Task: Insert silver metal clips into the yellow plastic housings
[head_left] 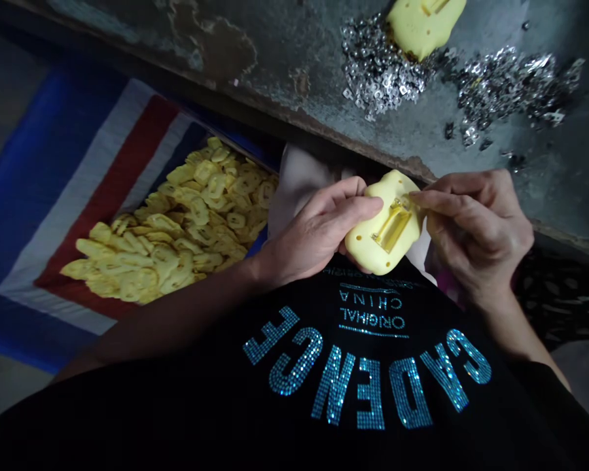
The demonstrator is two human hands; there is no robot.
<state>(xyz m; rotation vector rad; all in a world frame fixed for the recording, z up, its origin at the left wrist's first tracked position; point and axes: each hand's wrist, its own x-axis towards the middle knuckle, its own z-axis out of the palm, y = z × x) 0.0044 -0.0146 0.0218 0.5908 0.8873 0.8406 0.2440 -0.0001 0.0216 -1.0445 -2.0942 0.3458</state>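
Observation:
My left hand (pixel 324 219) grips a yellow plastic shell (pixel 370 245) by its left side, thumb on top and fingers beneath. A rectangular battery compartment (pixel 392 226) is sunk in its face, and small holes sit near the rim. At the compartment's upper right end, the pinched fingertips of my right hand (pixel 481 229) touch the shell. Whatever lies between those fingertips is too small or hidden to make out. The shell is held above my lap, just in front of the bench edge.
On the worn metal bench (pixel 294 39) lie one pile of small shiny metal pieces (pixel 383 78) and another metal heap (pixel 510 85). A second yellow shell (pixel 422 29) rests against the first pile. Left of me, a striped sack (pixel 112 157) holds many yellow shells (pixel 177 235).

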